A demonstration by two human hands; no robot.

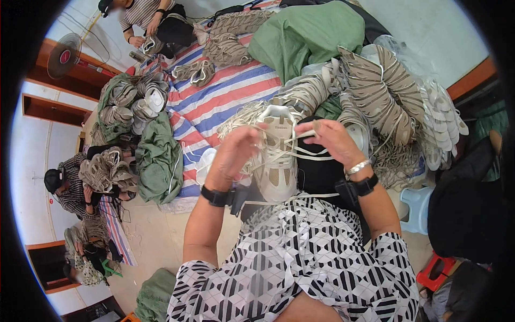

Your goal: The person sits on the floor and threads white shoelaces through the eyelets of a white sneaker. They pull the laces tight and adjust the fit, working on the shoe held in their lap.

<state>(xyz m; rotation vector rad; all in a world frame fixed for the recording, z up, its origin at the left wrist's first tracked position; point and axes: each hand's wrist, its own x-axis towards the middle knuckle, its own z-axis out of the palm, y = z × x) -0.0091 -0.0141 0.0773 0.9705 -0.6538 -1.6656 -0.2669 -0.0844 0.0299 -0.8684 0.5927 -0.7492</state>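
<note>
The beige-and-white shoe upper (pixel 276 185) was placed below and between the two sets of fingers, its rounded toe turned toward the body and its tongue (pixel 280 130) set between the fingertips. It was apparently supported from beneath at the lap, so that neither palm was needed to bear it and the eyelet area was left within reach of both hands. A pale lace (pixel 306 133) was grasped between the thumb and fingertips of the right hand (pixel 333 140), seemingly pinched so that it was drawn clear of the upper; slack loops were spread just below those fingers. The left hand (pixel 236 150) was raised on the opposite side, its fingers curved inward toward the tongue, but they were blurred, and whether any lace was gripped by them cannot be told. Both forearms were angled up and inward, with the wrists lifted and the hands set nearly level. Loose laces (pixel 241 115) were heaped just beyond the left fingers, and stacked uppers (pixel 375 91) were piled past the right fingers, presumably within easy reach. A striped sheet (pixel 214 107) was spread beyond the left fingertips.
</note>
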